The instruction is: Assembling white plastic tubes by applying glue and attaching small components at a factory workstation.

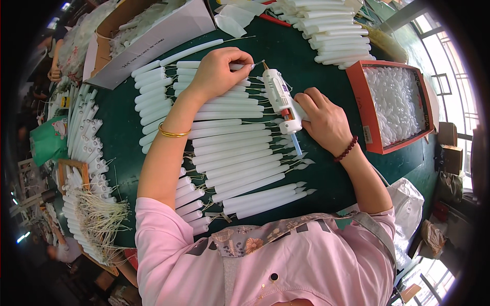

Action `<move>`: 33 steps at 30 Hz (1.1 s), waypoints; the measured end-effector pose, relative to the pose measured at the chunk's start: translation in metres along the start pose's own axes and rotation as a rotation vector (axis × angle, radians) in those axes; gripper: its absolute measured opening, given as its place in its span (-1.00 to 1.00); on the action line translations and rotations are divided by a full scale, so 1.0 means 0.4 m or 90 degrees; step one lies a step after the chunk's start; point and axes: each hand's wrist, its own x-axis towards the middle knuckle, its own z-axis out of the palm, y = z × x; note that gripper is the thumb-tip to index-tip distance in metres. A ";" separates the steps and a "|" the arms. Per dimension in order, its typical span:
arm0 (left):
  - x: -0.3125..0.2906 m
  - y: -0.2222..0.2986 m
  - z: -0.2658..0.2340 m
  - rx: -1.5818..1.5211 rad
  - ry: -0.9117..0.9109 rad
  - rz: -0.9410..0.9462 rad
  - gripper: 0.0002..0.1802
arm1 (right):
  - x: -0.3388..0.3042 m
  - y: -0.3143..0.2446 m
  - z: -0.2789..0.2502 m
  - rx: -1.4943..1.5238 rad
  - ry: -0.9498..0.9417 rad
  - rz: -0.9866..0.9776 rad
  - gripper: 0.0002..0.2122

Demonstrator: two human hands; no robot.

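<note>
Being pinched by the left hand, a white candle is pointed at the nozzle of a glue gun gripped by the right hand; more candles are lined up alongside.

A dark green tabletop fills the middle of a workroom. Beyond its right edge, tall paned windows let in bright white daylight, with brown boxes in front. A grey beam slants near its far right corner. Past its left edge, the room is dim, with small bright lights.
</note>
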 end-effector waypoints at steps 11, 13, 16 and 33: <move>-0.003 0.005 0.005 -0.027 0.001 0.022 -0.95 | -0.137 0.059 -0.242 0.033 -0.096 -0.010 -0.69; -0.007 0.003 0.004 -0.003 -0.003 -0.024 -0.97 | -0.137 0.090 -0.291 0.090 -0.043 0.043 -0.76; 0.007 0.017 0.018 -0.009 -0.015 -0.038 -0.98 | -0.100 0.241 -0.314 -0.062 0.128 0.096 -0.88; 0.008 0.024 0.007 -0.040 -0.004 0.009 -0.93 | 0.008 0.211 -0.273 0.189 0.200 0.135 -0.82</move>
